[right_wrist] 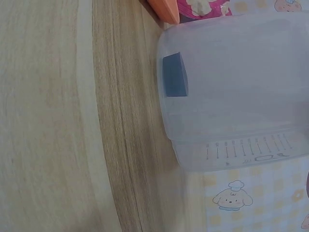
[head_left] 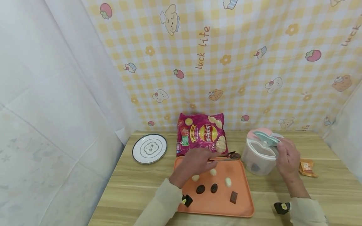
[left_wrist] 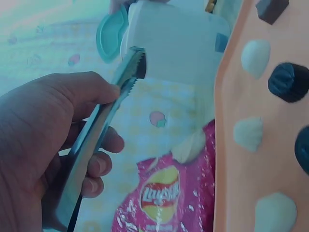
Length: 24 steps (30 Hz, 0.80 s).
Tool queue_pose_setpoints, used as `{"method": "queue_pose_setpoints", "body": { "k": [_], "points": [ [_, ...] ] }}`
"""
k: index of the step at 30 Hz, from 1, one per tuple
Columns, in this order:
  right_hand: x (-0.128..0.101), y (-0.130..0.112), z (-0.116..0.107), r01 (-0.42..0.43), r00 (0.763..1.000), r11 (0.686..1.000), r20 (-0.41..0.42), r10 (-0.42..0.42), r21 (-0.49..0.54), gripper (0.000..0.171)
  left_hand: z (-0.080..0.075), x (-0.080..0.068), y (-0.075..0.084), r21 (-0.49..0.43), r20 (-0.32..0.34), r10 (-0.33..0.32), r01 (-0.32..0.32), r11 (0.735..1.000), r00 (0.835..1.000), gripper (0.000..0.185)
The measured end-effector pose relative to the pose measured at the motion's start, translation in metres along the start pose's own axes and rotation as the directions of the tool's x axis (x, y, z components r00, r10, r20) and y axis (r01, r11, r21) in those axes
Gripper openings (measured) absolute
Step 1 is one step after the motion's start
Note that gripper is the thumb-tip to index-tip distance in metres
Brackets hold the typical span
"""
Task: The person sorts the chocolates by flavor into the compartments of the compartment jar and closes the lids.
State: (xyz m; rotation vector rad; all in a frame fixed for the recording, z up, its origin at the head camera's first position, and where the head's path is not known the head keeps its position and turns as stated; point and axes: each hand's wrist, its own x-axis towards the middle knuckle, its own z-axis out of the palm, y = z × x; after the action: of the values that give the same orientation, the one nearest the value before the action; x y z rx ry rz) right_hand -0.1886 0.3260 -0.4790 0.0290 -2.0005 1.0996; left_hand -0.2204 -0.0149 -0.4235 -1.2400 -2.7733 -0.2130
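Wooden table (head_left: 135,185) set against a yellow checked curtain (head_left: 226,62) printed with cartoon animals and strawberries; white sheeting hangs to the left. Left hand (head_left: 195,163) is over the far edge of an orange tray (head_left: 243,207), fingers curled round metal tongs (head_left: 223,156); the serrated tips point toward the right hand and sit nearly together, with something dark at the tip, too small to identify. Right hand (head_left: 287,157) rests at the rim of a translucent plastic container (head_left: 258,158), fingers curled on its teal-and-pink lid (head_left: 266,137), which is raised and tilted. Inside the container, one dark piece (right_wrist: 174,75) lies against the wall near the bottom. On the tray, just below the left hand: three pale sweets (head_left: 227,181), two round dark chocolates (head_left: 200,189) and one square chocolate (head_left: 233,197). Beyond the left hand, a magenta crisp bag (head_left: 201,133) leans against the curtain. Farther left of it, a white plate (head_left: 149,148) with a dark rim. Just right of the right hand, a small orange packet (head_left: 307,167) on the table.
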Motion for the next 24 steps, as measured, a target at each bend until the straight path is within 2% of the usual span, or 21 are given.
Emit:
{"method": "queue_pose_setpoints", "body": {
  "k": [3, 9, 17, 20, 24],
  "points": [
    [-0.001, -0.002, 0.001, -0.012, 1.0, 1.0, 0.004, 0.012, 0.004, 0.035, -0.005, 0.001, 0.007, 0.025, -0.029, 0.011, -0.01, 1.0, 1.0, 0.039],
    [-0.003, -0.001, 0.002, -0.019, 1.0, 1.0, 0.007, 0.019, 0.002, 0.037, -0.011, 0.008, 0.016, 0.054, -0.137, 0.049, -0.042, 0.998, 0.989, 0.037],
    [-0.002, 0.003, 0.002, 0.009, 1.0, 1.0, -0.001, -0.009, 0.024, 0.036, -0.012, 0.028, 0.031, -0.004, -0.199, 0.068, -0.07, 0.998, 0.978, 0.036],
    [-0.001, 0.002, 0.001, 0.009, 1.0, 0.999, -0.005, -0.008, 0.032, 0.036, -0.011, 0.035, 0.037, 0.033, -0.232, 0.082, -0.076, 0.997, 0.969, 0.036],
    [0.001, 0.002, 0.001, 0.027, 1.0, 0.998, -0.019, -0.026, 0.054, 0.034, -0.008, 0.045, 0.044, 0.128, -0.282, 0.098, -0.064, 0.99, 0.954, 0.037]
  ]
}}
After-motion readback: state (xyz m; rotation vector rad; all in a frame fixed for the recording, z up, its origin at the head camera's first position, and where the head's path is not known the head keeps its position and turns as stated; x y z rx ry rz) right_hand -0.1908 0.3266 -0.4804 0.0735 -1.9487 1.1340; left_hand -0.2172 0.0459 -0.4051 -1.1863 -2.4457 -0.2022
